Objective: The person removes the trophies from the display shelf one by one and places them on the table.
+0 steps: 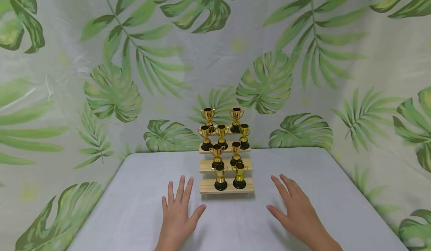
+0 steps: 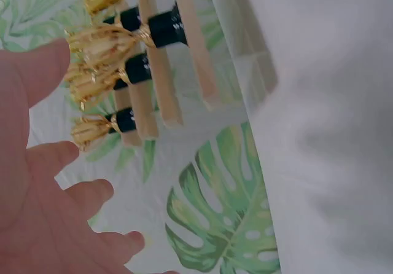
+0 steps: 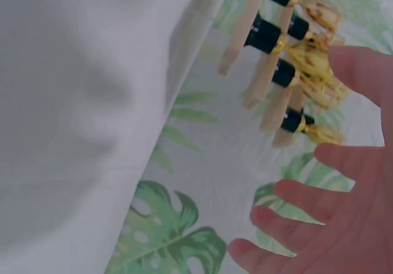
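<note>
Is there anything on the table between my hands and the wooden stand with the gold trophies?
Nothing visible. The left hand and right hand lie flat on bare table either side of the stand, apart from it.

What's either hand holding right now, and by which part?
Nothing is held. The left hand and right hand lie open with straight fingers on the table, one each side of the wooden stand of gold trophies, touching neither.

Nine small gold trophies with black bases stand upright on a stepped wooden riser.
</note>
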`<control>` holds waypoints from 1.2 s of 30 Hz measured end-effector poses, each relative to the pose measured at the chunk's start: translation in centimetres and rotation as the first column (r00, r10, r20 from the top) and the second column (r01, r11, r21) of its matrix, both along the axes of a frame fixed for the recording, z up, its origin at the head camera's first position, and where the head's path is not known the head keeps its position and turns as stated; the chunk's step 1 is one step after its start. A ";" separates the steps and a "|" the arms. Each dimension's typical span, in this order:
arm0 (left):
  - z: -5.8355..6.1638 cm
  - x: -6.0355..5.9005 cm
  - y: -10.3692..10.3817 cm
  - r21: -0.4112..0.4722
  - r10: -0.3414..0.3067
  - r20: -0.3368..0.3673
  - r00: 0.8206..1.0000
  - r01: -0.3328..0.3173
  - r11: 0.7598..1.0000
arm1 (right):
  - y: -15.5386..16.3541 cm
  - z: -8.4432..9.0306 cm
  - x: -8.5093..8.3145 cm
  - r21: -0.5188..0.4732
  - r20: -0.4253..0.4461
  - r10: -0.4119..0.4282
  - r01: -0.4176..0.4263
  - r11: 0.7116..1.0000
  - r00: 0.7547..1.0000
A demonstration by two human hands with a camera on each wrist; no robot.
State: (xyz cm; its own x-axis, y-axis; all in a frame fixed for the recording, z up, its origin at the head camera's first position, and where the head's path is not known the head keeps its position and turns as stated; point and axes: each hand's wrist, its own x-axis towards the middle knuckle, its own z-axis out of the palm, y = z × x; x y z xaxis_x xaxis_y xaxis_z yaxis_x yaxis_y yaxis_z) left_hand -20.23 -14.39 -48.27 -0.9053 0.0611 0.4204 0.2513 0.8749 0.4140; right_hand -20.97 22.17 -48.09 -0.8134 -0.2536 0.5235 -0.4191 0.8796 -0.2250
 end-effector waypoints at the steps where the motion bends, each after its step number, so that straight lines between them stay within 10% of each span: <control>1: 0.2 0.1 0.1 0.020 -0.012 0.007 1.000 0.012 1.000 | -0.2 0.2 0.0 -0.009 0.001 0.009 -0.009 1.000 1.000; 15: 2.5 -1.6 0.6 0.305 -0.127 -0.021 0.992 0.127 0.944 | -3.6 4.3 -1.6 -0.115 -0.008 0.058 -0.059 0.992 0.998; 25: 0.1 -4.6 1.3 0.526 -0.083 -0.013 0.996 0.077 0.847 | -7.5 6.2 -2.7 -0.237 0.031 0.055 -0.046 0.970 0.998; 30: -1.2 -6.4 1.2 0.642 -0.069 0.114 0.991 -0.021 0.766 | -8.7 5.9 -3.9 -0.243 0.027 0.044 -0.036 0.969 0.999; 36: -1.7 -7.9 1.0 0.802 -0.191 0.279 0.941 -0.119 0.585 | -9.4 5.5 -5.0 -0.260 0.022 0.021 -0.015 0.966 1.000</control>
